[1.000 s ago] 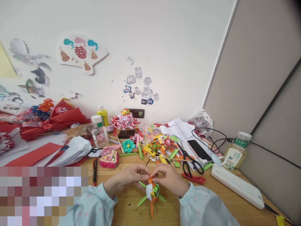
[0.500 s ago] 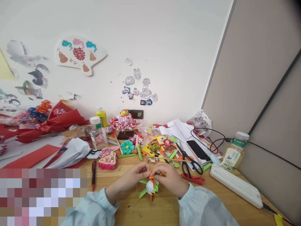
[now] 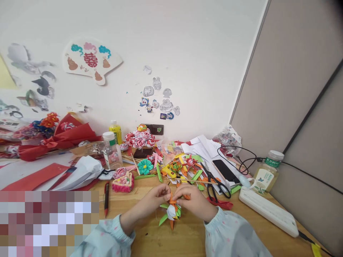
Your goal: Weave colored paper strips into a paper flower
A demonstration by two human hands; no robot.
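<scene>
A small woven paper ball [image 3: 173, 212] of orange, green and white strips hangs just above the wooden desk [image 3: 187, 235]. Loose strip ends stick out of it to the left and downwards. My left hand [image 3: 154, 200] pinches its top from the left, fingers closed. From the right, my right hand [image 3: 194, 201] pinches the same orange strip, fingers closed too. Both wrists wear pale blue sleeves with pink dots.
Black scissors [image 3: 215, 185], a phone [image 3: 226, 170] and a white power strip [image 3: 269, 212] lie to the right, a jar [image 3: 266, 173] behind them. Paper flowers, coloured strips and sticks crowd the desk's back. A red pen [image 3: 106, 200] lies at the left.
Both hands with the paper ball have shifted slightly up in the picture, away from me. The lower strips hang shorter in view. The rest of the desk is unchanged.
</scene>
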